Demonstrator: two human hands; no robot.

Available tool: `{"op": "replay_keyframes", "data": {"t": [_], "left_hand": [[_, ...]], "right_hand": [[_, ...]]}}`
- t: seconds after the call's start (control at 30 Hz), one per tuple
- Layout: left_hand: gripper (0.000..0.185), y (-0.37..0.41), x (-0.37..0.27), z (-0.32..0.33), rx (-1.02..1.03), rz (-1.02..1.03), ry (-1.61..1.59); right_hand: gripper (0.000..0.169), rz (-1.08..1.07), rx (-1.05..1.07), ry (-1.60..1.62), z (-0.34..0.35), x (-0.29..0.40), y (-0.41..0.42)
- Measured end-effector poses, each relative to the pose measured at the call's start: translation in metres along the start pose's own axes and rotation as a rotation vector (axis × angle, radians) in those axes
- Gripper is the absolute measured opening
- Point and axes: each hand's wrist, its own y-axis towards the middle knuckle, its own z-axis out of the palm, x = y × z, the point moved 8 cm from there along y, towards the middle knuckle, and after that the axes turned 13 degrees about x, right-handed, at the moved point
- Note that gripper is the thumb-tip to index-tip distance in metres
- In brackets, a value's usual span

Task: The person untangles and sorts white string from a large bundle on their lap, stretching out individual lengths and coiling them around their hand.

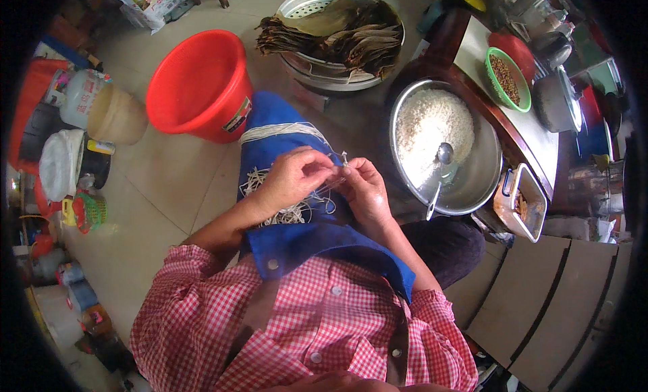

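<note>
Close together above my lap, my left hand (304, 177) and my right hand (365, 189) pinch thin white string between thumbs and fingers. A small white knot (345, 159) stands up at the right fingertips. Under the hands, a tangle of white string (288, 212) lies on the blue apron (276, 108). More string (283, 130) runs in a bundle across the knee. To the right, a steel basin (468, 189) holds white rice grains (430, 123) and a metal spoon (444, 154). Large dried leaves (349, 32) are heaped on a perforated metal steamer (309, 4) ahead.
An empty red plastic bucket (197, 83) stands on the tiled floor at the front left. Right of the basin, a counter (526, 133) bears a green bowl of brown beans or nuts (506, 83) and a lidded pot (554, 101). A white container (531, 204) sits near the basin.
</note>
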Motion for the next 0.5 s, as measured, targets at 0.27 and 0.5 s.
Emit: {"op": "replay_keyframes", "data": {"t": [0.27, 0.5], "left_hand": [[0.008, 0.004, 0.021, 0.007, -0.009, -0.078, -0.073], [0.009, 0.011, 0.049, 0.006, -0.027, -0.130, -0.353]], "right_hand": [[0.009, -0.034, -0.041, -0.420, 0.013, 0.009, 0.003], [0.009, -0.062, -0.097, -0.389, 0.020, 0.013, 0.008]]}}
